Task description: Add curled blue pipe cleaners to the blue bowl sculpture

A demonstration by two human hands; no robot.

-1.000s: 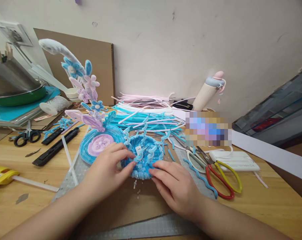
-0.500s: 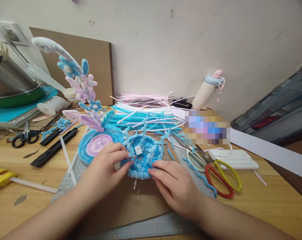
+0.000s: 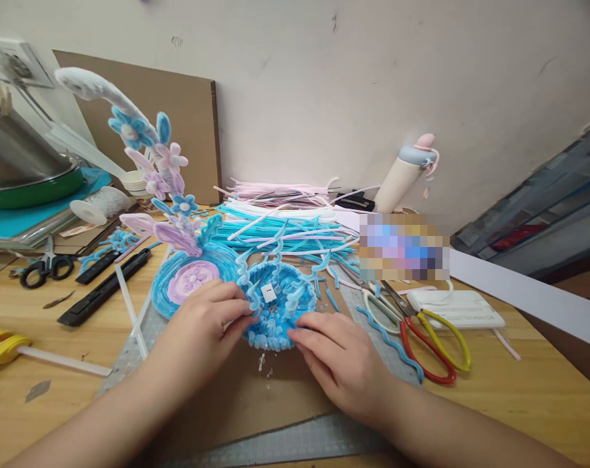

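A blue pipe-cleaner bowl (image 3: 302, 305), with a ruffled rim and curled strands standing up from it, lies between my hands. Inside it sits a small white square piece (image 3: 268, 292). My left hand (image 3: 207, 322) pinches the bowl's left edge by a curled strand. On the right side, the fingers of my right hand (image 3: 341, 354) are closed on the rim; the fingertips of both hands are partly hidden. Clear beads (image 3: 262, 363) hang below the front edge. Behind my left hand stands a pipe-cleaner flower stem (image 3: 170, 172) on a round blue and pink base (image 3: 160, 296).
Pipe cleaners (image 3: 275, 221) are heaped at the back. Red-and-yellow-handled scissors (image 3: 429, 341), a white box (image 3: 455, 309) and a bottle (image 3: 399, 179) stand or lie on the right. Black scissors (image 3: 48, 265), a utility knife (image 3: 104, 289) and a yellow glue gun (image 3: 2, 344) are left.
The view has shifted very slightly. Both hands keep their places at the bowl, which looks tilted a touch to the left.
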